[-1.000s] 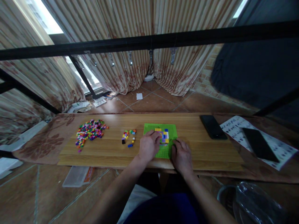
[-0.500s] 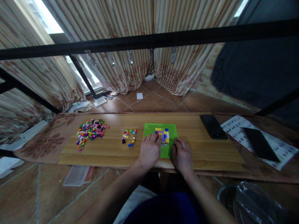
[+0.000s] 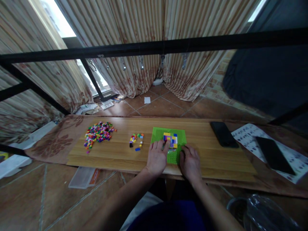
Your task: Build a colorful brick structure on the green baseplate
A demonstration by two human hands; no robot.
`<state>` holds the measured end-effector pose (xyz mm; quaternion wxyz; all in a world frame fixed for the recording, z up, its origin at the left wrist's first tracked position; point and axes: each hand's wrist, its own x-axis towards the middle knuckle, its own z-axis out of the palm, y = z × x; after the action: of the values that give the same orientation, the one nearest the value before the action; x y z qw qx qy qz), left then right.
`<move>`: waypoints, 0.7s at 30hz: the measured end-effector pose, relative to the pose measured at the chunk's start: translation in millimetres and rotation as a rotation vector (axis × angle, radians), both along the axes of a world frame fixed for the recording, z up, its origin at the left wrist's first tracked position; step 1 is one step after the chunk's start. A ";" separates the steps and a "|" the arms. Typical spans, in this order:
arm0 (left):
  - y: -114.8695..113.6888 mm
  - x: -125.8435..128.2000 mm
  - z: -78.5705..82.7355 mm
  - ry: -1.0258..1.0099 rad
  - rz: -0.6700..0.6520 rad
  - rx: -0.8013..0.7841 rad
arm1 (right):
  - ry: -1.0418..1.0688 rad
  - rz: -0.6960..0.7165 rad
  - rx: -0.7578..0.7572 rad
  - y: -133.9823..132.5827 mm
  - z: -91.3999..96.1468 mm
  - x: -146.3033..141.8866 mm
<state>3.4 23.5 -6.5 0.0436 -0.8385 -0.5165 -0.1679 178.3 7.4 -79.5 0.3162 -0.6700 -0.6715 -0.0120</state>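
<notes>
A green studded baseplate (image 3: 158,131) lies in front of me. On it is a square patch of white, yellow, blue and purple toy bricks (image 3: 175,141). My left hand (image 3: 157,158) rests over the plate's left part, fingers stretched, the index fingertip touching the left side of the brick patch. Nothing shows between its fingers, though the fingertips partly hide the bricks beneath. My right hand (image 3: 191,161) lies at the plate's right edge, its fingers curled and closed against that edge.
Left of the plate sit several loose bricks (image 3: 137,149) in a small group. Farther left is a heap of mixed bricks (image 3: 99,132). A black phone (image 3: 223,134) lies at right; another dark device (image 3: 274,154) rests on a printed sheet (image 3: 245,133). A black rail (image 3: 149,48) crosses beyond the board.
The view has shifted slightly, moving everything a little to the right. My left index finger now reaches straighter onto the bricks. My right hand stays at the plate's edge.
</notes>
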 end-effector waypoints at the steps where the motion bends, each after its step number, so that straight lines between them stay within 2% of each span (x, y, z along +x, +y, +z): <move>1: -2.2 -0.7 -0.4 -0.020 0.000 0.000 | 0.001 -0.002 0.001 0.1 -0.1 0.1; 6: -13.5 -15.5 -2.5 -0.203 0.026 -0.002 | -0.003 -0.003 0.021 0.5 -1.2 0.6; 10: -15.9 -46.6 -11.0 -0.351 0.151 0.001 | -0.005 -0.004 0.016 0.6 -2.3 1.5; 16: -17.9 -94.2 -24.1 -0.420 0.359 -0.034 | -0.025 0.004 0.002 0.7 -3.5 3.3; 21: -19.7 -107.5 -31.4 -0.418 0.429 -0.064 | -0.044 0.027 -0.012 1.1 -4.4 5.0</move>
<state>-104.1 3.8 -37.9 -0.0555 -0.6583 -0.6848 -0.3076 183.3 8.5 -83.8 0.2977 -0.6624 -0.6872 -0.0185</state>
